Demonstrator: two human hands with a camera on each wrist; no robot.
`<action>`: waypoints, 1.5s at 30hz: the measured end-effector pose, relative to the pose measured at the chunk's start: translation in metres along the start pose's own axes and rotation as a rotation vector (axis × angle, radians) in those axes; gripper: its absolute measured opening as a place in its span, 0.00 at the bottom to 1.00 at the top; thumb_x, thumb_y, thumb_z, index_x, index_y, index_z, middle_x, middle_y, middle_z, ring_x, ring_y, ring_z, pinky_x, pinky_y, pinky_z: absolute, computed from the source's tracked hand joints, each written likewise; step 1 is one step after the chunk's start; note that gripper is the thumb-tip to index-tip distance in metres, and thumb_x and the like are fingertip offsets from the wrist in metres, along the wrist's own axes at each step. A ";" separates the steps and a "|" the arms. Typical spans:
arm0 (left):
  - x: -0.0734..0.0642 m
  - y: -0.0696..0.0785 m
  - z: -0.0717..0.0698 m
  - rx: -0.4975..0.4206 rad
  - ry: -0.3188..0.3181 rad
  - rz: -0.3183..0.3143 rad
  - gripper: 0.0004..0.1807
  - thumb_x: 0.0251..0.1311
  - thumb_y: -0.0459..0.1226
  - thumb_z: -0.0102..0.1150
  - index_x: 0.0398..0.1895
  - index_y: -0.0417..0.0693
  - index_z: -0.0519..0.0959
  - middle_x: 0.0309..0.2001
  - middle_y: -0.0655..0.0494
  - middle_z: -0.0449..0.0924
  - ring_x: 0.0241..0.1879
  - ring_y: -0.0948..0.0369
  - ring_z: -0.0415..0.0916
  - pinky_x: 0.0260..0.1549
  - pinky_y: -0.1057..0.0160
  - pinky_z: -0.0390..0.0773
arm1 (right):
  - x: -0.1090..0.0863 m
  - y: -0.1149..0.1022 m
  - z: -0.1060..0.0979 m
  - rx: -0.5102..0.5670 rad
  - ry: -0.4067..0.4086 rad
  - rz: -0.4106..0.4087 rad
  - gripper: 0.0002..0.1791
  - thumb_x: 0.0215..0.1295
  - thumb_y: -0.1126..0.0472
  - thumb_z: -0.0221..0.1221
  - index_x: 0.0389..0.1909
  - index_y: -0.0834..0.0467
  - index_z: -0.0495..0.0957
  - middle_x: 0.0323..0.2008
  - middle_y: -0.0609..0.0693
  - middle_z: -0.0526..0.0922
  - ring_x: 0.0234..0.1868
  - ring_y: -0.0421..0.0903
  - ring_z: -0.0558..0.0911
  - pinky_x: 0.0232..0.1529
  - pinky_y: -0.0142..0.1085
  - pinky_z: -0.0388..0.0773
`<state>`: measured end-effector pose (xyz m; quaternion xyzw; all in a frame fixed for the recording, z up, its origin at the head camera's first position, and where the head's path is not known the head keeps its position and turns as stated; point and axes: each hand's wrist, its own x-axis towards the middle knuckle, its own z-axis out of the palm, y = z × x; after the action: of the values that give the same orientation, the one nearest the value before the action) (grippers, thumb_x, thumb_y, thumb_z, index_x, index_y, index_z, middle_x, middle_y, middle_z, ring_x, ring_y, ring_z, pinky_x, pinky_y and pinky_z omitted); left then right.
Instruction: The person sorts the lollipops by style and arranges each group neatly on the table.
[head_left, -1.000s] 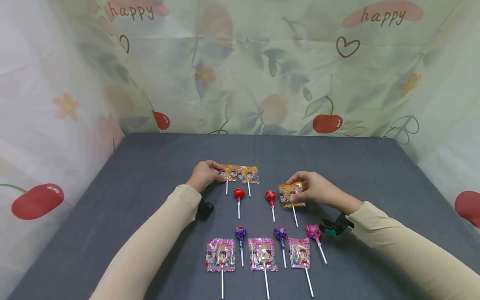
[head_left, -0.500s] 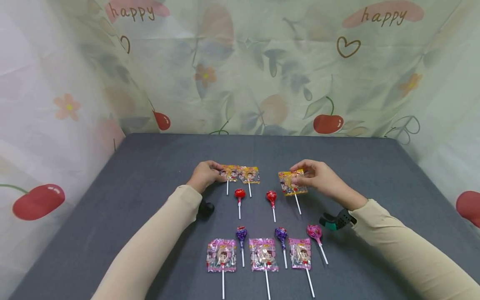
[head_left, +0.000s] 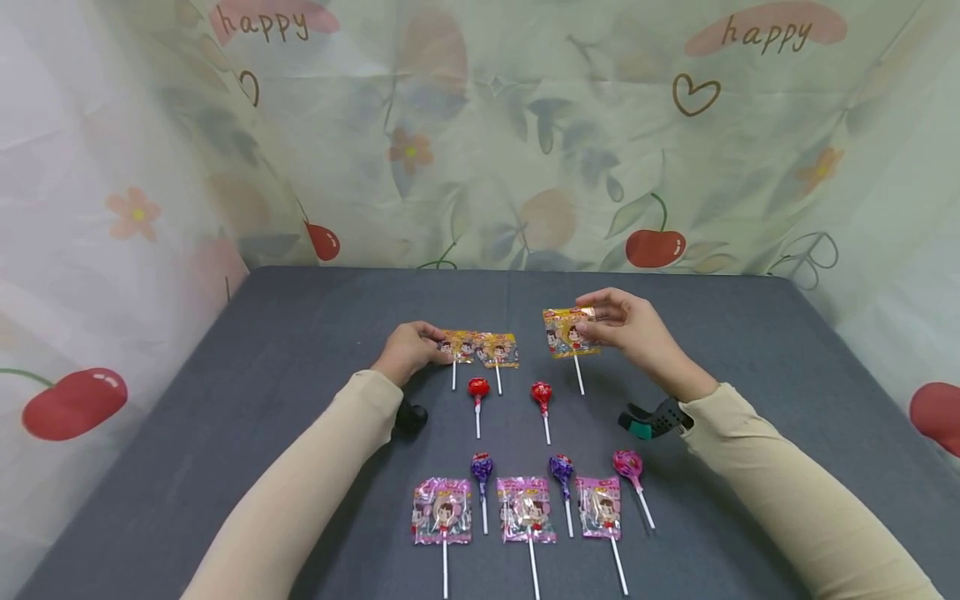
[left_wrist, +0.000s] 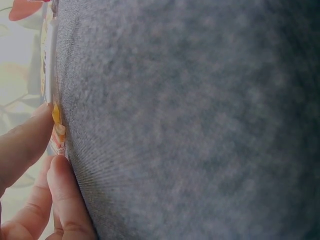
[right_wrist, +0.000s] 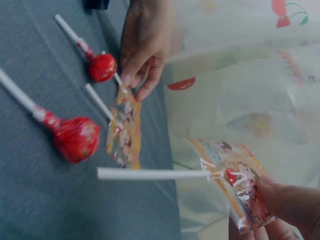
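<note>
My right hand (head_left: 633, 333) pinches the right side of a flat lollipop in an orange-yellow wrapper (head_left: 561, 332), its white stick pointing down toward me. In the right wrist view, the thumb lies on the printed face of that lollipop (right_wrist: 232, 175), with fingers behind. At the far middle, my left hand (head_left: 408, 350) pinches the left edge of a matching orange-wrapped lollipop (head_left: 461, 343) lying on the table. Thumb and fingertips (left_wrist: 62, 167) meet its wrapper in the left wrist view. Another orange-wrapped lollipop (head_left: 498, 350) lies against its right side.
Two round red lollipops (head_left: 478, 386) lie just nearer than the orange ones. Closer to me are two purple lollipops (head_left: 482, 467), a pink ball lollipop (head_left: 627, 463) and three pink-wrapped flat lollipops (head_left: 525, 504). A patterned curtain (head_left: 495, 167) surrounds the grey table (head_left: 337, 292).
My right hand has carried its orange-wrapped lollipop away from me, from beside the right red lollipop to a spot farther back. The left hand has stayed in place.
</note>
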<state>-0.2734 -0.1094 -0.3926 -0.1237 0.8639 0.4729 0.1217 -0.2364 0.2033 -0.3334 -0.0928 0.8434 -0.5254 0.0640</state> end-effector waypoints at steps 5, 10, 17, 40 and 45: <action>0.000 0.001 -0.001 -0.003 -0.004 -0.023 0.21 0.49 0.32 0.73 0.47 0.45 0.79 0.41 0.49 0.76 0.38 0.56 0.69 0.37 0.61 0.68 | 0.009 -0.006 0.005 0.047 0.015 -0.018 0.24 0.66 0.59 0.61 0.61 0.58 0.69 0.52 0.62 0.81 0.41 0.39 0.82 0.40 0.33 0.80; 0.000 0.001 -0.001 -0.005 -0.005 -0.011 0.21 0.49 0.32 0.73 0.47 0.45 0.79 0.41 0.49 0.76 0.38 0.56 0.69 0.36 0.61 0.69 | 0.021 -0.006 0.011 0.032 0.027 -0.004 0.25 0.66 0.59 0.61 0.62 0.57 0.68 0.51 0.62 0.81 0.41 0.41 0.82 0.42 0.34 0.80; -0.001 0.001 0.000 -0.002 -0.005 0.015 0.20 0.49 0.32 0.73 0.47 0.44 0.79 0.40 0.49 0.77 0.36 0.57 0.70 0.34 0.62 0.69 | 0.038 0.002 0.020 0.027 0.024 0.050 0.23 0.66 0.62 0.60 0.61 0.59 0.69 0.49 0.63 0.82 0.39 0.41 0.82 0.42 0.37 0.80; 0.000 -0.001 0.000 0.007 -0.002 0.001 0.21 0.49 0.32 0.73 0.47 0.45 0.79 0.40 0.49 0.77 0.37 0.57 0.70 0.36 0.61 0.69 | 0.062 0.026 0.046 -0.094 -0.004 0.184 0.23 0.63 0.61 0.63 0.59 0.61 0.74 0.42 0.57 0.85 0.34 0.40 0.82 0.39 0.38 0.77; -0.003 0.000 -0.001 0.006 -0.009 0.002 0.20 0.50 0.32 0.72 0.48 0.45 0.79 0.40 0.49 0.77 0.37 0.56 0.69 0.36 0.61 0.69 | 0.067 0.029 0.048 -0.113 -0.004 0.181 0.23 0.63 0.64 0.63 0.58 0.64 0.74 0.41 0.58 0.85 0.32 0.38 0.82 0.35 0.33 0.77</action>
<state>-0.2712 -0.1099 -0.3910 -0.1204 0.8649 0.4708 0.1254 -0.2942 0.1592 -0.3810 -0.0210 0.8765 -0.4687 0.1075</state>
